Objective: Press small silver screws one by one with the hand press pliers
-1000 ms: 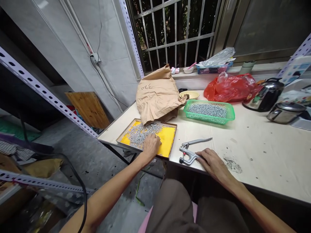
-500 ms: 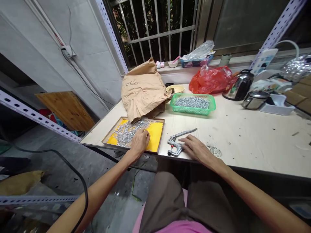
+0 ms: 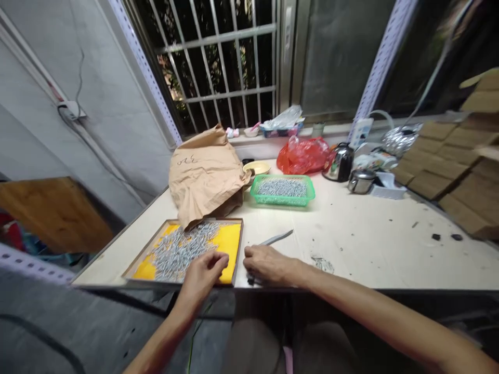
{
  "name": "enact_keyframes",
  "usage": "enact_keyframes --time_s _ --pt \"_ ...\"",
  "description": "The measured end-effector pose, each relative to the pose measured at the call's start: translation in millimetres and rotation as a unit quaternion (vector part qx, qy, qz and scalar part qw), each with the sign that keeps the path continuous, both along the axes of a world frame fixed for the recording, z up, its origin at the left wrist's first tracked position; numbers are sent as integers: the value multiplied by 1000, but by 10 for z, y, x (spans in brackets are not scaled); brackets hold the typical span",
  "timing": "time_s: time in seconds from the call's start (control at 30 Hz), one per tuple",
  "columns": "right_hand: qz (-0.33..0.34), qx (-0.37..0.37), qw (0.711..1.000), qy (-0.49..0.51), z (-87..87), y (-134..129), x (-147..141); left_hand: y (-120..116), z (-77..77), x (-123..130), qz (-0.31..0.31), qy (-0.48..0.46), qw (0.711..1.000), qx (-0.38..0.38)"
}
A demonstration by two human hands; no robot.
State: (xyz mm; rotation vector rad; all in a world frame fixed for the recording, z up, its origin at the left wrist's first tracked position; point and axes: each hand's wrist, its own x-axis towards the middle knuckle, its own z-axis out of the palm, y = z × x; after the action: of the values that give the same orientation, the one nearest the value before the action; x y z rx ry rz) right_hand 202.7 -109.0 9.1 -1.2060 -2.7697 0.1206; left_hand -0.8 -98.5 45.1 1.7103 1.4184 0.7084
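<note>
Beneath a barred window (image 3: 218, 39), pale tabletop (image 3: 362, 244) bears a shallow tray (image 3: 230, 241) of small metal pieces (image 3: 173, 254), the left hand (image 3: 206, 267) above it, thumb and fingertips pressed together, while just beside it the right hand (image 3: 268, 265) covers metal pliers (image 3: 279, 237), its grip hidden.

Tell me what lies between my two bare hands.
The head view shows a sliver of the shallow tray's yellow lining, the tray's brown right rim, then a narrow strip of pale tabletop.

Yel. tray bottom (image 3: 229, 242), grn. basket (image 3: 281, 200).
</note>
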Motion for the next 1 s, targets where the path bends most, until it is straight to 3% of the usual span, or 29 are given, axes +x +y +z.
enact_keyframes --time_s 0.13,0.2,0.3,0.4,0.5,0.57,0.67,0.8,0.9,1.0 --pt "-17 31 993 109 -104 73 21 82 -62 -57 39 -71 995 -61" --pt "-59 64 977 192 -26 157 92 93 -80 -72 45 -96 992 -74" --pt "-148 120 943 274 366 384 335 23 -61 -34 34 -104 990 -89" --pt "-279 144 917 247 823 725 744 -96 -32 107 17 -103 991 -83" --pt "-437 129 877 150 965 891 1081 -190 -82 295 -2 -118 989 -92" --pt "-408 126 898 109 861 745 1124 -217 -157 395 -14 -119 988 -95" --pt "-281 66 952 102 512 218 948 -183 -282 483 -28 -115 989 -94" --pt "-236 -53 968 69 35 -463 637 -67 -379 551 -30 -69 993 -95" --pt "-251 -75 964 41 -121 -631 531 -15 -377 614 -29 -18 993 -111" --pt "-267 -71 961 19 -146 -580 540 -16 -354 682 -28 16 991 -132"
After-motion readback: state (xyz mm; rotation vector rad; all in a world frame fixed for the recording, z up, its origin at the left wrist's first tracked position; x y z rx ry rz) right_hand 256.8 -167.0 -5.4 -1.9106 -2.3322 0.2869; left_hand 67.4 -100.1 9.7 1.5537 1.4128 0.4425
